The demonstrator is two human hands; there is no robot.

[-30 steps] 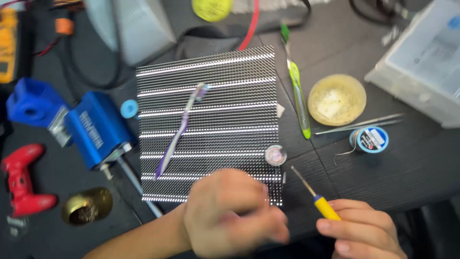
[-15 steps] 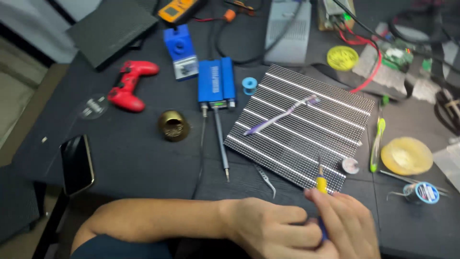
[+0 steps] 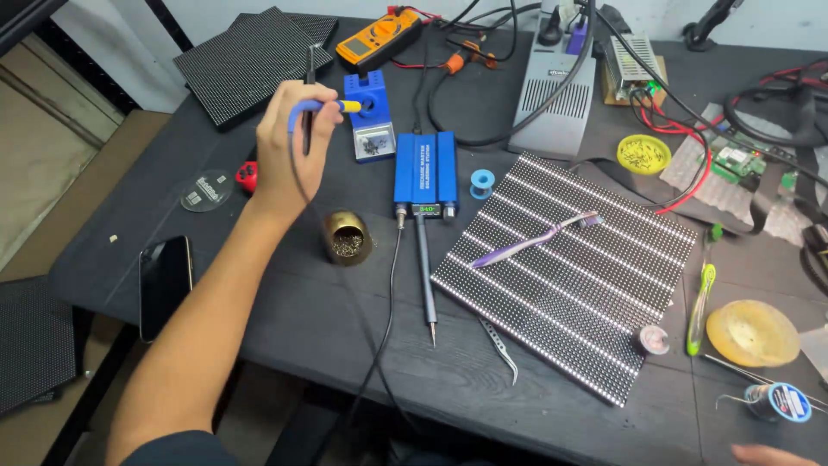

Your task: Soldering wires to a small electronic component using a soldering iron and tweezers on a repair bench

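Observation:
My left hand (image 3: 289,151) is stretched out to the far left of the bench, closed around a soldering iron with a blue and yellow handle (image 3: 326,106). The iron's yellow end touches the blue stand (image 3: 366,116), and its dark cord (image 3: 345,293) hangs down along my forearm. Only a sliver of my right hand (image 3: 772,455) shows at the bottom right edge, and its fingers are hidden. A striped LED panel (image 3: 595,285) lies right of centre with a purple toothbrush (image 3: 530,240) on it.
A blue soldering station (image 3: 424,168) has a second iron (image 3: 424,276) lying in front of it. Nearby are a brass tip-cleaner pot (image 3: 348,237), tweezers (image 3: 500,345), a phone (image 3: 164,280), a solder spool (image 3: 780,401), a yellow dish (image 3: 752,332) and a green-handled tool (image 3: 700,298).
Both hands were together at the panel's front edge on the yellow-gripped iron. My left hand has since carried it up to the blue stand, and my right hand has dropped almost out of view.

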